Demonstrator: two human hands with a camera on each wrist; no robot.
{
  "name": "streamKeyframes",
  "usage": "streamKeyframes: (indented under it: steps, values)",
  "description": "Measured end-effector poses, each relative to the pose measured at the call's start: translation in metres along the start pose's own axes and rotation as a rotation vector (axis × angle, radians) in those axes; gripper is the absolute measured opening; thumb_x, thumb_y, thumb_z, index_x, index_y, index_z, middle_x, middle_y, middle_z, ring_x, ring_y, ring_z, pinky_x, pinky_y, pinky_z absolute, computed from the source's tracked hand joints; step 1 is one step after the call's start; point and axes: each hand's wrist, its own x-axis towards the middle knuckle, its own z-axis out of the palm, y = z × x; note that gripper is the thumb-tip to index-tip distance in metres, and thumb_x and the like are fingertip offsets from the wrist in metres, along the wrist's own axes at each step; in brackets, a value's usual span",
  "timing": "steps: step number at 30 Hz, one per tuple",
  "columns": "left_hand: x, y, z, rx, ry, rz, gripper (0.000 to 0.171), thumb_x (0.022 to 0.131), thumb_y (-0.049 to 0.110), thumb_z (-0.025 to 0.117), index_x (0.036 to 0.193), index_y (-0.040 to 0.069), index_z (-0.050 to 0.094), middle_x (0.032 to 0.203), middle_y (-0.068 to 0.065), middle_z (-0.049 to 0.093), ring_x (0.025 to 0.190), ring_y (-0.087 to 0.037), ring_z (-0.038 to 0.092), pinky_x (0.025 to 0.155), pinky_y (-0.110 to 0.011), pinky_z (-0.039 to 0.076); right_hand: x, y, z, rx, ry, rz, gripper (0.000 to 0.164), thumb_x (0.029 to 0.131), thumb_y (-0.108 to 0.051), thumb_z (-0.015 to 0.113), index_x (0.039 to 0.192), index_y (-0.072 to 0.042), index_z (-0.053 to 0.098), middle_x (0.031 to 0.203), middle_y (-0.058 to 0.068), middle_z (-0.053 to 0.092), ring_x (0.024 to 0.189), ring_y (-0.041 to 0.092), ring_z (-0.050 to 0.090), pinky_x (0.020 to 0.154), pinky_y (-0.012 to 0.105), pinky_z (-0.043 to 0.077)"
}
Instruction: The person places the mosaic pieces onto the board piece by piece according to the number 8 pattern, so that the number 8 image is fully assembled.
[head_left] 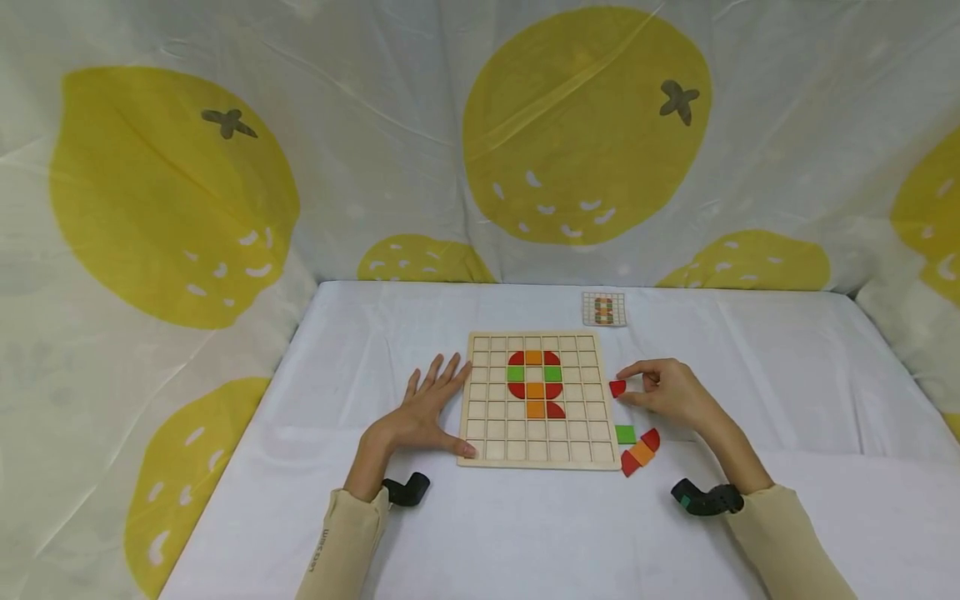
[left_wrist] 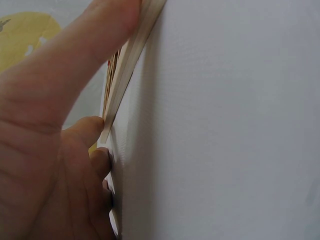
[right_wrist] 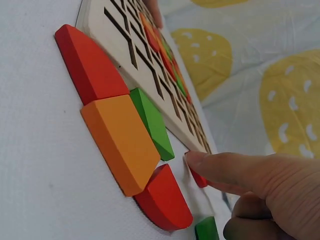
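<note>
Ten coloured pieces [head_left: 535, 390] sit in the cells of a square wooden grid board [head_left: 491, 431], which lies flat on the white tabletop [head_left: 540, 533]; 12 o'clock is the side farthest from the person, and directions run from the board's middle. They are five red rounded pieces, three orange squares and two green squares, grouped toward 12 o'clock in a ring round one bare cell, with an orange and a red piece just on the 6 o'clock side of that ring. At 9 o'clock the left hand [head_left: 420, 417] is spread, fingers apart and gripping nothing, its thumb on the board's edge toward 8 o'clock and its index fingertip at the rim toward 10. At 3 o'clock the right hand [head_left: 672, 398] pinches a red rounded piece [head_left: 617, 389] between thumb and index finger, just beside the board; whether that piece touches the tabletop I cannot tell. Toward 4 o'clock, off the board, lie a loose green piece [right_wrist: 151, 124] beside the edge and, next to it, a slanting row of a red piece [right_wrist: 92, 65], an orange piece [right_wrist: 120, 142] and another red piece [right_wrist: 165, 200]. At 1 o'clock, past the board, lies a small pattern card [head_left: 603, 309]. A pale curtain [head_left: 390, 150] printed with yellow lemons hangs at 12 o'clock.
</note>
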Motion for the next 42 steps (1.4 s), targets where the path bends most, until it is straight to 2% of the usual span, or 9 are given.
streamKeyframes:
  steps: [9,15,18,24,30,33,36,39,42]
  values:
    - [0.001,0.0,0.002,0.013,-0.001,0.0,0.134,0.069,0.054,0.092,0.168,0.014,0.011,0.176,-0.01,-0.003,0.162,-0.037,-0.015,0.127,-0.066,-0.01,0.001,0.003,0.006,-0.001,0.057,0.023,0.032,0.083,-0.027,0.088,0.108,-0.009,0.079,0.061,-0.002,0.039,0.06,0.014,0.037,0.054,0.024,0.028]
    - [0.002,-0.001,0.002,0.017,-0.002,-0.003,0.134,0.069,0.055,0.092,0.168,0.016,0.01,0.176,-0.009,-0.004,0.162,-0.036,-0.015,0.127,-0.066,-0.01,-0.001,0.001,0.003,-0.062,0.141,0.119,0.036,0.082,-0.042,0.087,0.092,-0.009,0.077,0.064,0.001,0.047,0.063,0.018,0.046,0.054,0.026,0.03]
    - [0.002,-0.001,0.001,0.016,-0.002,-0.004,0.134,0.069,0.055,0.092,0.168,0.016,0.01,0.176,-0.009,-0.004,0.162,-0.036,-0.015,0.127,-0.066,-0.01,-0.001,0.004,-0.001,-0.056,0.115,0.132,0.037,0.083,-0.045,0.086,0.089,-0.01,0.075,0.063,0.001,0.046,0.063,0.018,0.046,0.055,0.026,0.031]
    - [0.002,0.0,0.0,0.015,-0.004,-0.003,0.135,0.069,0.054,0.092,0.168,0.015,0.01,0.176,-0.009,-0.004,0.162,-0.037,-0.015,0.127,-0.066,-0.01,0.0,0.015,-0.009,0.043,-0.038,0.029,0.031,0.087,-0.027,0.084,0.113,-0.011,0.076,0.064,-0.003,0.037,0.06,0.012,0.036,0.055,0.025,0.027]
    - [0.001,0.001,0.0,0.006,-0.004,-0.007,0.135,0.069,0.053,0.093,0.168,0.014,0.01,0.176,-0.009,-0.005,0.162,-0.037,-0.015,0.127,-0.065,-0.01,0.001,0.019,-0.011,0.092,-0.095,-0.008,0.038,0.088,-0.016,0.081,0.125,-0.009,0.074,0.065,-0.002,0.036,0.06,0.01,0.036,0.055,0.024,0.029]
    - [0.001,0.001,0.0,0.006,-0.003,-0.008,0.134,0.069,0.053,0.093,0.168,0.014,0.01,0.176,-0.01,-0.005,0.162,-0.037,-0.015,0.127,-0.065,-0.011,0.001,0.019,-0.01,0.094,-0.087,-0.001,0.032,0.088,-0.017,0.082,0.119,-0.008,0.076,0.064,-0.003,0.035,0.06,0.011,0.037,0.056,0.024,0.03]
    - [0.001,0.0,0.0,0.006,-0.002,-0.005,0.134,0.07,0.052,0.093,0.168,0.014,0.01,0.176,-0.01,-0.005,0.162,-0.037,-0.015,0.127,-0.065,-0.011,0.002,0.018,-0.008,0.051,-0.03,0.015,0.029,0.086,-0.023,0.085,0.109,-0.009,0.077,0.064,-0.003,0.036,0.061,0.013,0.038,0.057,0.026,0.03]
    - [0.001,0.0,0.0,0.006,-0.003,-0.002,0.134,0.07,0.052,0.093,0.168,0.014,0.009,0.176,-0.01,-0.005,0.162,-0.037,-0.015,0.127,-0.065,-0.011,0.002,0.017,-0.007,0.009,0.023,0.044,0.031,0.082,-0.03,0.089,0.1,-0.009,0.075,0.064,-0.002,0.037,0.062,0.015,0.038,0.058,0.027,0.029]
    - [0.001,-0.001,0.0,0.008,-0.005,-0.001,0.134,0.07,0.053,0.092,0.168,0.015,0.009,0.176,-0.01,-0.005,0.162,-0.037,-0.015,0.127,-0.065,-0.011,0.002,0.017,-0.007,-0.007,0.035,0.062,0.034,0.081,-0.033,0.09,0.099,-0.009,0.074,0.066,-0.001,0.039,0.065,0.016,0.039,0.058,0.027,0.029]
